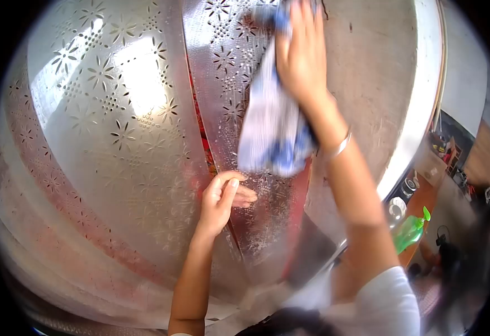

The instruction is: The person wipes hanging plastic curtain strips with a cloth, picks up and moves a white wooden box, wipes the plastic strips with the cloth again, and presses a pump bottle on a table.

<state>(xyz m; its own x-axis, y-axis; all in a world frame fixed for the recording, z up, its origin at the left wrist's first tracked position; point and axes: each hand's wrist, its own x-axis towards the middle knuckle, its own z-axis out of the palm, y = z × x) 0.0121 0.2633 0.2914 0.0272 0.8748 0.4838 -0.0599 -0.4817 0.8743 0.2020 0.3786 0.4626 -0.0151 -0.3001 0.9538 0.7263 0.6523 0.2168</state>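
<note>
My right hand, wearing a bangle on the wrist, is raised high and presses a white and blue cloth against a shiny metal panel with punched flower patterns. The cloth hangs down below the palm, slightly blurred by motion. Lower down, my left hand is beside the gap between this panel and a wider patterned metal panel. Its fingers are loosely bent and apart, with nothing visible in them. Wet-looking spots or droplets show on the narrow panel below the cloth.
A plain beige wall or side panel stands to the right. At lower right, a green spray bottle stands on a brown ledge near a jar and a white round item. Assorted clutter lies beyond.
</note>
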